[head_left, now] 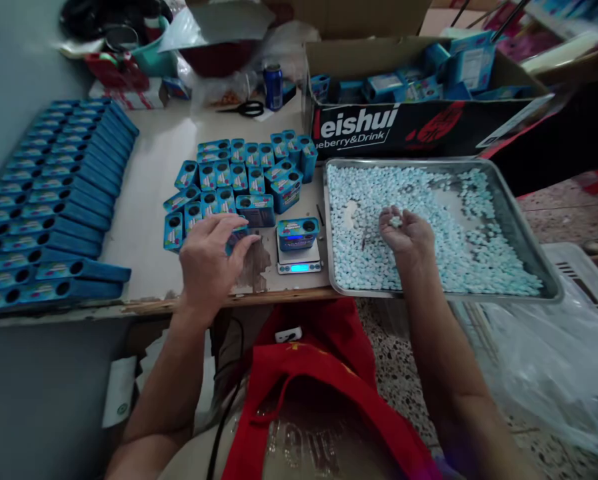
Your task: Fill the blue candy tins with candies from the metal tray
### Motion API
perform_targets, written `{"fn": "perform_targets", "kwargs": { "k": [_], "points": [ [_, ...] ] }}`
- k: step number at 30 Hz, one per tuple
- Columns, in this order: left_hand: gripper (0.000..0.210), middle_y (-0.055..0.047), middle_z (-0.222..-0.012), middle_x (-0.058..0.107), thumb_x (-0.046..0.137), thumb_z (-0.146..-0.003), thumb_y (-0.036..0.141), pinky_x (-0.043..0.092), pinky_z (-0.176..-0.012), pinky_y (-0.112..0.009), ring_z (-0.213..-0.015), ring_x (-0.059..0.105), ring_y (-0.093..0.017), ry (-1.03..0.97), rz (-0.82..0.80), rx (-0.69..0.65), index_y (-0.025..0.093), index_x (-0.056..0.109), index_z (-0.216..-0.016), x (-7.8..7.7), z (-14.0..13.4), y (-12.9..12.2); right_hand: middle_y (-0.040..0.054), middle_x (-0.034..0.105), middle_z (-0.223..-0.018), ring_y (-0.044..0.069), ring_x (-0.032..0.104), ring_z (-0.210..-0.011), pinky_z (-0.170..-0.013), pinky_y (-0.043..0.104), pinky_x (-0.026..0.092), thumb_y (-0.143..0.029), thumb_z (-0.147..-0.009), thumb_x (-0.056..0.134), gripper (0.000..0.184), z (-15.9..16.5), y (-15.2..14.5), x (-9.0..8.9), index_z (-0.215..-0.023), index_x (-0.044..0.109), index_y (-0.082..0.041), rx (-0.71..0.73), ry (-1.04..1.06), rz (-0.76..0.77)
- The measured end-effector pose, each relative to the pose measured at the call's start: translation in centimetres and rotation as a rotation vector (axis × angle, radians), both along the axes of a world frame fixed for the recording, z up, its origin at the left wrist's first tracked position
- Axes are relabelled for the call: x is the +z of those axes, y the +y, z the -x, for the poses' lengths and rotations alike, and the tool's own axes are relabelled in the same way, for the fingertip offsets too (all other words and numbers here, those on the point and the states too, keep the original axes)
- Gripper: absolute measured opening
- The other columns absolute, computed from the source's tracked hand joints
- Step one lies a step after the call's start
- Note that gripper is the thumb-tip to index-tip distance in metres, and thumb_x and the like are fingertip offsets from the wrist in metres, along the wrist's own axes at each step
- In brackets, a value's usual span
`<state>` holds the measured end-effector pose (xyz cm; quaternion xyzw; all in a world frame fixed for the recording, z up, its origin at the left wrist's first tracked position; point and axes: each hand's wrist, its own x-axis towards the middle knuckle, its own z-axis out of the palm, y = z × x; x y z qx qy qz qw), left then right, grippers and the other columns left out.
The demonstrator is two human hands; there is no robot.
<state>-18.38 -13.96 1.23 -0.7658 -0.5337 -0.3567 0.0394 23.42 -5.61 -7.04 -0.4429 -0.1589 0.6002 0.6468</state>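
Between the thumb and fingers of my left hand (pixel 205 260) is a small blue tin (pixel 235 236), partly hidden by the fingers. My right hand (pixel 413 235) is palm up with its fingers curled around a few pale blue candies (pixel 395 221). Beneath it, a metal tray (pixel 447 294) holds a wide layer of loose light-blue candies (pixel 369 267). Between my hands, another blue tin (pixel 299 241) with a dark round hole in its top stands on a small digital scale (pixel 299 259), whose display is lit.
Several blue tins (pixel 223 175) stand grouped behind my left hand. Long rows of them (pixel 59 200) fill the table's left side. Behind the tray, a black cardboard box (pixel 369 130) contains more blue packs. Scissors (pixel 249 108) and a blue can (pixel 273 87) are at the back.
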Motion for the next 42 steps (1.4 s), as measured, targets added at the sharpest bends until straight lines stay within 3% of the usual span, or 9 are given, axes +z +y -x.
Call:
{"fn": "perform_targets", "kwargs": {
  "k": [3, 8, 11, 14, 19, 25, 33, 38, 42],
  "points": [
    [0.011, -0.006, -0.119, 0.086, 0.082, -0.109, 0.035, 0.067, -0.104, -0.051, -0.113, 0.082, -0.033, 0.028, -0.026, 0.009, 0.028, 0.081, -0.117, -0.3, 2.2, -1.6, 0.0013, 0.061, -0.081, 0.013, 0.056, -0.062, -0.043, 0.019, 0.047, -0.013, -0.097, 0.072, 0.02, 1.3, -0.8, 0.6, -0.089, 0.06, -0.027, 0.061, -0.026, 0.143],
    [0.012, -0.007, -0.119, 0.086, 0.08, -0.111, 0.034, 0.069, -0.101, -0.051, -0.112, 0.083, -0.032, -0.002, -0.094, 0.012, 0.025, 0.081, -0.119, -1.0, 2.3, -2.0, -0.0019, 0.057, -0.072, 0.007, 0.037, -0.05, -0.04, 0.016, 0.027, -0.019, -0.096, 0.08, 0.017, 3.4, -2.0, 4.2, -0.089, 0.065, -0.024, 0.443, -0.106, 0.317],
    [0.019, -0.005, -0.123, 0.085, 0.081, -0.11, 0.027, 0.07, -0.106, -0.045, -0.116, 0.083, -0.028, -0.08, -0.058, -0.074, 0.025, 0.078, -0.128, -1.8, 0.6, -1.8, -0.0044, 0.053, -0.068, 0.006, 0.031, -0.049, -0.043, 0.016, 0.023, -0.025, -0.101, 0.075, 0.023, 4.1, -2.4, 6.4, -0.083, 0.06, -0.023, 0.451, -0.098, 0.298],
    [0.042, -0.008, -0.137, 0.082, 0.082, -0.106, 0.019, 0.069, -0.115, -0.043, -0.127, 0.081, -0.028, -0.169, 0.04, -0.153, 0.023, 0.071, -0.147, -2.9, -1.0, -1.7, -0.0058, 0.048, -0.068, 0.007, 0.027, -0.051, -0.047, 0.018, 0.021, -0.03, -0.105, 0.067, 0.03, 4.8, -3.0, 7.3, -0.078, 0.055, -0.024, 0.386, -0.122, 0.133],
    [0.069, -0.012, -0.154, 0.073, 0.088, -0.101, 0.018, 0.067, -0.122, -0.048, -0.139, 0.076, -0.031, -0.355, 0.144, -0.184, 0.025, 0.058, -0.164, -5.1, -2.6, -0.7, -0.0051, 0.05, -0.072, 0.009, 0.024, -0.054, -0.047, 0.024, 0.021, -0.038, -0.1, 0.075, 0.032, 6.5, -3.0, 6.3, -0.078, 0.055, -0.025, 0.335, -0.138, -0.064],
    [0.087, -0.015, -0.161, 0.068, 0.095, -0.095, 0.015, 0.059, -0.132, -0.052, -0.15, 0.07, -0.034, -0.451, 0.252, -0.26, 0.026, 0.05, -0.169, -7.4, -5.6, 1.9, -0.0045, 0.056, -0.078, 0.009, 0.027, -0.053, -0.044, 0.023, 0.026, -0.037, -0.105, 0.08, 0.027, 8.1, -1.2, 4.8, -0.086, 0.063, -0.027, 0.351, 0.124, -0.153],
    [0.091, -0.015, -0.158, 0.07, 0.101, -0.089, 0.017, 0.061, -0.129, -0.052, -0.147, 0.072, -0.034, -0.409, 0.317, -0.178, 0.025, 0.053, -0.165, -7.0, -6.1, 2.3, -0.0041, 0.046, -0.074, 0.013, 0.038, -0.058, -0.051, 0.022, 0.036, -0.034, -0.109, 0.071, 0.031, 8.4, -2.2, 5.0, -0.085, 0.053, -0.027, 0.209, 0.165, -0.095],
    [0.083, -0.015, -0.155, 0.072, 0.099, -0.091, 0.017, 0.059, -0.131, -0.055, -0.146, 0.073, -0.034, -0.447, 0.363, -0.183, 0.026, 0.056, -0.161, -6.9, -6.7, 2.3, 0.0006, 0.06, -0.086, 0.013, 0.05, -0.066, -0.053, 0.02, 0.045, -0.021, -0.094, 0.072, 0.013, 9.3, -1.9, 5.2, -0.097, 0.061, -0.026, 0.245, 0.06, 0.049],
    [0.076, -0.015, -0.155, 0.072, 0.097, -0.094, 0.022, 0.06, -0.129, -0.054, -0.145, 0.073, -0.033, -0.431, 0.328, -0.164, 0.025, 0.059, -0.16, -6.3, -5.8, 1.8, 0.0039, 0.069, -0.091, 0.011, 0.057, -0.068, -0.053, 0.017, 0.049, -0.011, -0.086, 0.072, 0.022, 8.7, -1.3, 5.3, -0.104, 0.068, -0.024, 0.279, -0.038, 0.153]
  ]
}}
